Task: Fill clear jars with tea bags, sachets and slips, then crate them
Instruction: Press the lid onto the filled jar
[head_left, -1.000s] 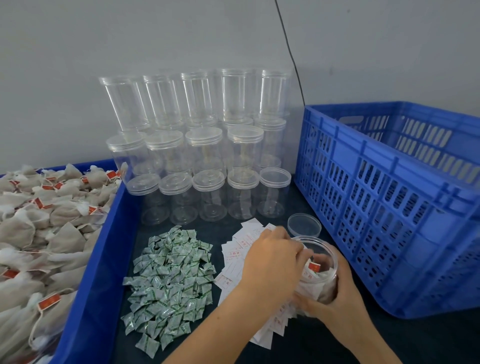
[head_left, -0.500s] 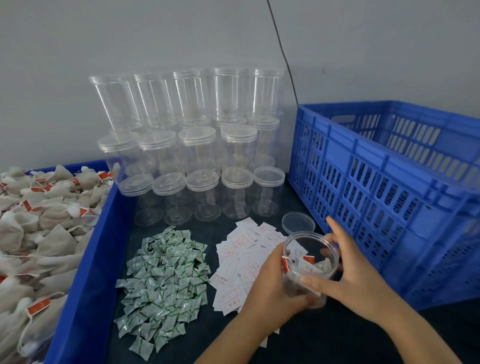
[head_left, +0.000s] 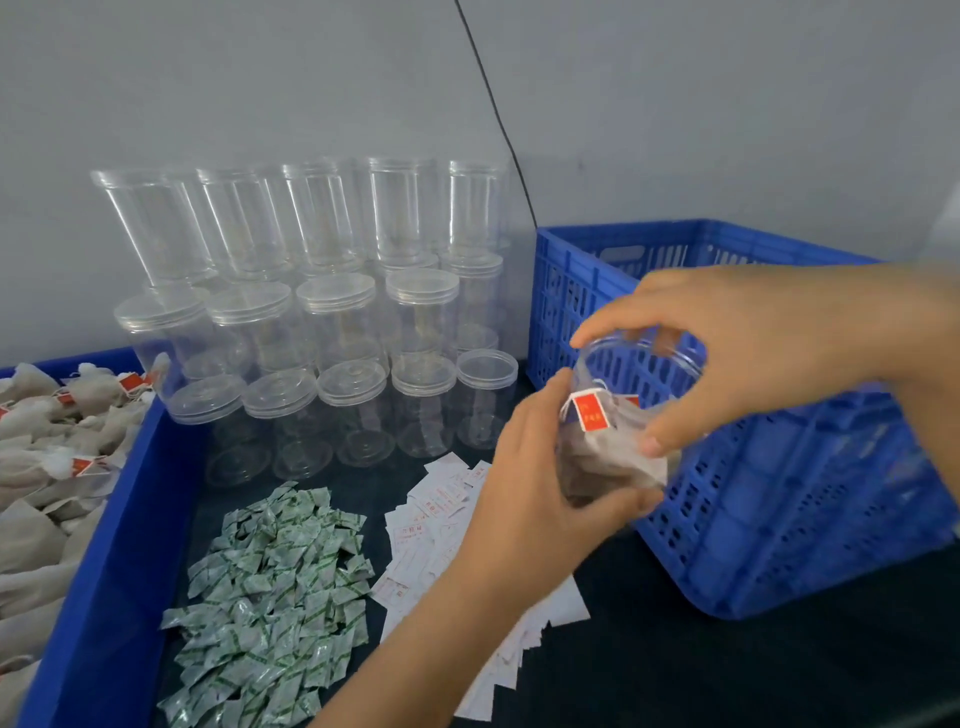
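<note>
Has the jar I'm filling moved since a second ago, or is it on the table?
Yes. The jar, gripped by the left hand and right hand, has come up off the table, now level with the blue crate wall.

Both hands, left hand (head_left: 540, 483) and right hand (head_left: 727, 353), hold a clear jar (head_left: 623, 415) of tea bags (head_left: 608, 457) beside the blue crate (head_left: 779, 493).

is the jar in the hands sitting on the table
No, both hands, left and right, hold the jar lifted off the table, in front of the blue crate.
</note>
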